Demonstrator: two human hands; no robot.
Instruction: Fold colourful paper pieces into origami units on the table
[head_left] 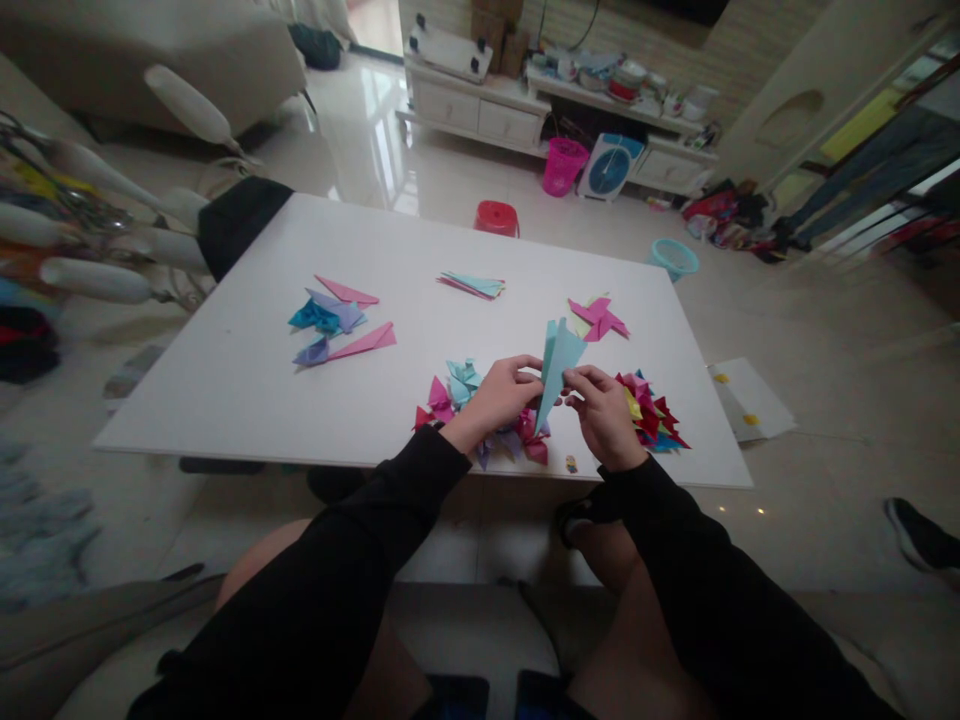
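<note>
A light teal piece of folded paper (561,362) is held upright between my two hands above the table's near side. My left hand (510,392) pinches its left edge, while my right hand (602,410) grips the right edge with thumb and fingers. Beneath my left hand lies a pile of pink, teal and purple origami pieces (463,380), partly hidden by the wrist. Beside my right wrist sits another pile of red, yellow and blue origami pieces (664,420). Just beyond the held paper is a pink and pale green folded piece (600,318).
On the white table (247,390), blue, purple and pink folded papers (330,315) lie at left. A stack of thin folded strips (472,285) lies near the far edge. Past the table stand a red stool (496,217), a pink basket (564,165) and a blue basin (674,257).
</note>
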